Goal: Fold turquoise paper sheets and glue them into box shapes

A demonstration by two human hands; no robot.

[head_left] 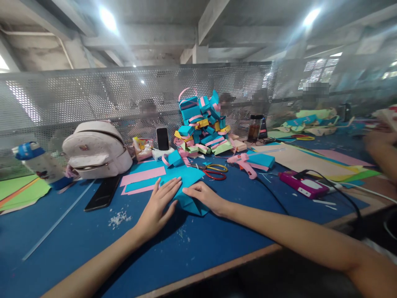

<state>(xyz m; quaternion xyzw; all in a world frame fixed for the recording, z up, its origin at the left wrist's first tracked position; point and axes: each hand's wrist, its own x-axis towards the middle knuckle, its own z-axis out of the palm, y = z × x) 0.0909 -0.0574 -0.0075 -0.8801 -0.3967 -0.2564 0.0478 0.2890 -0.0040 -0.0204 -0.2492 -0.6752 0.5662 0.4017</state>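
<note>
The flat blue bench [77, 244] leaves room at lower left. Folded turquoise paper [192, 176] fills the centre, a tall blue-and-pink paper heap [190, 114] blocks upper centre, and a pink plastic glue gun [245, 163] with black cord [273, 192] obstructs centre right.

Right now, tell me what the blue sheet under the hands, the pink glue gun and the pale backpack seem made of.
Blue sheet: likely paper or thin card, matte, judging by its flat faces and folds.
Glue gun: probably smooth plastic, given its moulded body.
Backpack: perhaps low-sheen faux leather or coated fabric; its softly bulging panels leave that open.
</note>
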